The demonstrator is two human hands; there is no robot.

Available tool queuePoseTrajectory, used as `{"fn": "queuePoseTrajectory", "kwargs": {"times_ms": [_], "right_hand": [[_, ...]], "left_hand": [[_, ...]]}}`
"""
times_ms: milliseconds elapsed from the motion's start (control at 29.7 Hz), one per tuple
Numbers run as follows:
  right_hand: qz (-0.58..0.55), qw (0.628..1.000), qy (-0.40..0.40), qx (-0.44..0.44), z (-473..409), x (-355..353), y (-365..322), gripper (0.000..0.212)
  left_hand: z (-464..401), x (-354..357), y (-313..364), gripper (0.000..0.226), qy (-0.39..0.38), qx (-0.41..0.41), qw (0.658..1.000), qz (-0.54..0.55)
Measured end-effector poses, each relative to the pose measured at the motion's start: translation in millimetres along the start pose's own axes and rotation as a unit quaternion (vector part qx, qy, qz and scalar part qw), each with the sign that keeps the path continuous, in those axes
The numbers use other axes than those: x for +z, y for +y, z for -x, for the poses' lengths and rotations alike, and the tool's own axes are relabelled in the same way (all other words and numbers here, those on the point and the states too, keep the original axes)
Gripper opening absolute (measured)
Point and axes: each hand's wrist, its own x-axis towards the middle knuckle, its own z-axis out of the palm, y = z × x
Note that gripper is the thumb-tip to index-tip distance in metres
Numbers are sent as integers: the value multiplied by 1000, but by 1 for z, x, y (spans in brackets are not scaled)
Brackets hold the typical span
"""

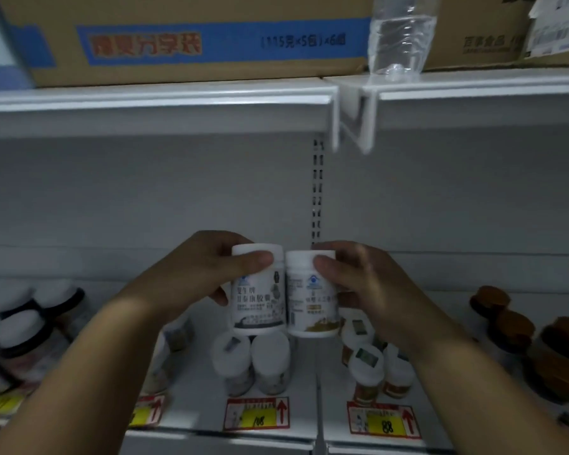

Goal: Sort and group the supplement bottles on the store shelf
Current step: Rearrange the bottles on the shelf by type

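A: Supplement bottles, two of them, are up in the air in front of the shelf (276, 418) rather than on it. The left hand (204, 274) is wrapped round a white bottle with a grey label (258, 300), thumb across the cap. The right hand (352, 280) grips a white bottle with a gold label (311, 303) the same way. The two bottles touch side by side.

B: So how far along would you say the sorting is?

A: Partway, I'd judge. Directly below the grey-label bottle stands a pair of white-capped bottles (252, 362) that seem to match it, behind the price tag marked 108 (257, 417). Below and to the right of the gold-label bottle is a cluster with orange-brown labels (375, 369), behind the tag marked 88 (383, 421).

B: Those look grouped already?

A: They seem so. Far left of the grey-label bottle sit dark bottles with white caps (27, 326), and far right a bunch of brown-capped jars (519, 336). Both are blurred, so I can't tell whether they're in order.

B: What's left?

A: Probably setting the two held bottles down with their own kinds. The labels differ, so they likely belong in separate groups.
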Motion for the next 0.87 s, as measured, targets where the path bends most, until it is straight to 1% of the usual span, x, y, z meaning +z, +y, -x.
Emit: {"fn": "queuePoseTrajectory", "kwargs": {"times_ms": [101, 168, 269, 437, 538, 673, 807, 874], "right_hand": [[-12, 1000, -14, -2, -10, 25, 3, 50], [2, 1000, -21, -3, -15, 38, 6, 51], [19, 999, -34, -7, -22, 50, 11, 56], [27, 999, -26, 0, -27, 55, 17, 52], [29, 1000, -3, 8, -27, 53, 21, 53], [28, 999, 35, 12, -24, 47, 27, 56], [25, 998, 54, 19, -17, 39, 32, 62], [36, 997, 62, 22, -15, 34, 32, 61]], "left_hand": [[14, -20, -11, 37, 26, -24, 999, -2], [20, -29, -19, 38, 32, -33, 999, 2], [26, -38, -30, 43, 30, -37, 999, 10], [23, -42, -46, 51, 13, -22, 1000, 18], [14, -36, -53, 43, -2, -15, 999, 29], [1, -25, -56, 42, -17, -1, 997, 69], [-9, -16, -58, 25, -41, 4, 996, 78], [-14, -12, -58, 22, -54, 6, 995, 79]]}}
